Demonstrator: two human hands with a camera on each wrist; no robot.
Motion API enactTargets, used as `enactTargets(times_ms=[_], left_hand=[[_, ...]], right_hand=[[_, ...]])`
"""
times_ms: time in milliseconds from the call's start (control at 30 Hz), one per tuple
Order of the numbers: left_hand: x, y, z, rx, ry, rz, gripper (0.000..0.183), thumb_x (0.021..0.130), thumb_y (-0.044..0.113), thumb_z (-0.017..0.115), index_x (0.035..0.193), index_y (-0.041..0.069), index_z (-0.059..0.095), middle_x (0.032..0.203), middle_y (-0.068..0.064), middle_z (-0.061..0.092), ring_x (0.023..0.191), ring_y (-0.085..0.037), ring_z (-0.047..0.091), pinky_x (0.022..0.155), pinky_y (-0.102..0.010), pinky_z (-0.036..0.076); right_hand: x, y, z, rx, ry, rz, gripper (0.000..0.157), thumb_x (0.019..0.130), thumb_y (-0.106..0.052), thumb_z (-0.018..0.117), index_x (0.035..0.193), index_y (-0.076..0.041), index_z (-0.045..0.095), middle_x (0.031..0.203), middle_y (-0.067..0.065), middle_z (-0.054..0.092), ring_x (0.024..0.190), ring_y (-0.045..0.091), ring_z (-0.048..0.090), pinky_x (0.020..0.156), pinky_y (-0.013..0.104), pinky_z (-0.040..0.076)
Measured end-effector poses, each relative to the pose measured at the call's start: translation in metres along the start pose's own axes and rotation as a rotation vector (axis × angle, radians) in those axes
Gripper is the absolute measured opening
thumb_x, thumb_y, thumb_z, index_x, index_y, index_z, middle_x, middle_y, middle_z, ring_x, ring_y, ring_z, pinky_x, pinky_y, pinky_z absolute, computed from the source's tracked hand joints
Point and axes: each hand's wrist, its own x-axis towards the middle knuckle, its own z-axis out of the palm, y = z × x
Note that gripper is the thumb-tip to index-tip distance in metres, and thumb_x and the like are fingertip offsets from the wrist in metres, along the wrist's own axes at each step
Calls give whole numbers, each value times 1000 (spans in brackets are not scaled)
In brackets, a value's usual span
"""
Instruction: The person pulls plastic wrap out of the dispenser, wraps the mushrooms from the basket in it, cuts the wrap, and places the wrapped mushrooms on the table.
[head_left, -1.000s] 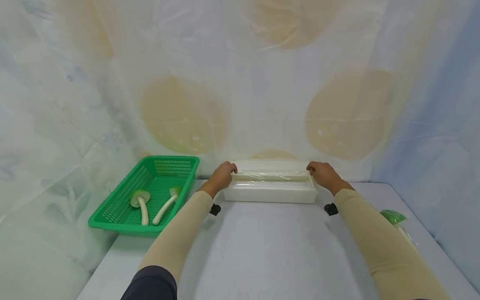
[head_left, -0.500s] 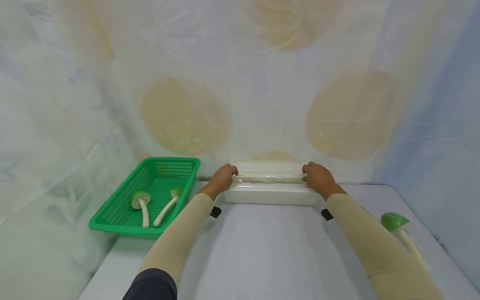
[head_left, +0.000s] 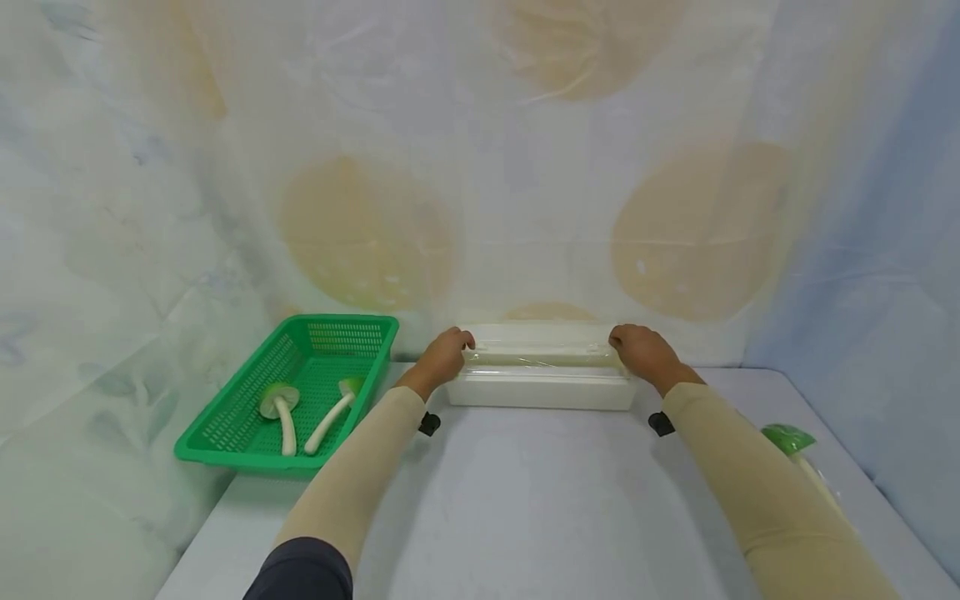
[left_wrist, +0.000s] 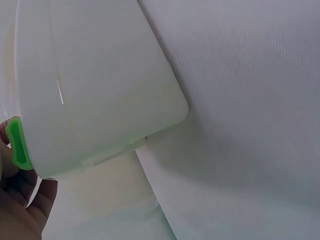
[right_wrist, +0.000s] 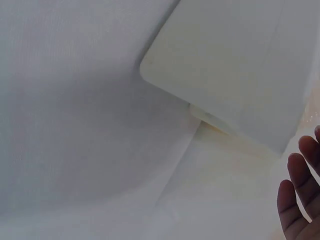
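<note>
A long white cling film dispenser (head_left: 540, 390) lies across the far part of the table, its lid (head_left: 543, 335) raised at the back. Clear cling film (head_left: 540, 360) stretches over its opening. At the left end, my left hand (head_left: 442, 357) pinches the film's edge; in the left wrist view, its fingers lie round the dispenser's corner beside a green end piece (left_wrist: 19, 144). My right hand (head_left: 647, 354) pinches the film at the other end. The right wrist view shows several of its fingers (right_wrist: 302, 182) held off the dispenser's corner; the thumb is hidden.
A green plastic basket (head_left: 225, 417) at the left holds two mushroom-like vegetables (head_left: 283, 412) with white stalks. Partly behind the right forearm lies a similar green-topped piece (head_left: 787, 437) that seems wrapped in film. Patterned sheeting (head_left: 540, 208) encloses the table (head_left: 540, 500) at back and sides.
My right hand slid inward along the film, then back out to the dispenser's right end. The left hand stayed nearly still. Basket and vegetables have not moved.
</note>
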Motion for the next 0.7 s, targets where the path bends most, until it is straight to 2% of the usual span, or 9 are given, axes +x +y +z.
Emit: enactTargets(times_ms=[233, 333, 467, 567, 700], left_hand=[[-1, -1, 0, -7, -3, 35, 27, 94, -3, 45, 112, 3, 64, 104, -8, 58, 97, -23, 57, 87, -36, 47], [0, -2, -2, -2, 5, 51, 22, 98, 2, 49, 112, 2, 66, 106, -9, 62, 101, -24, 59, 89, -35, 48], [-1, -2, -9, 8, 25, 57, 18, 98, 7, 57, 112, 2, 67, 107, -9, 66, 104, -24, 61, 89, -35, 49], [-2, -1, -14, -2, 29, 53, 17, 97, 8, 61, 111, 3, 69, 107, -8, 67, 102, -23, 62, 88, -35, 49], [-4, 1, -19, -17, 31, 54, 17, 97, 10, 61, 110, 4, 70, 106, -6, 68, 101, -22, 62, 87, -34, 50]], right_hand=[[-3, -3, -8, 49, 11, 42, 27, 102, -14, 48, 115, 4, 64, 109, 18, 64, 100, 36, 59, 84, 51, 47], [-5, -3, -10, 53, 23, 39, 26, 102, -14, 49, 114, 3, 64, 108, 18, 64, 99, 36, 59, 84, 51, 47], [-7, -2, -11, 79, 44, 32, 26, 102, -14, 50, 113, 4, 64, 110, 20, 64, 101, 37, 59, 85, 52, 47], [-10, 0, -10, 142, 69, 47, 26, 102, -13, 51, 113, 5, 64, 110, 22, 64, 101, 37, 59, 85, 52, 47], [-12, 1, -4, 256, 144, 97, 27, 102, -15, 52, 115, 6, 65, 111, 24, 64, 102, 39, 59, 85, 53, 47]])
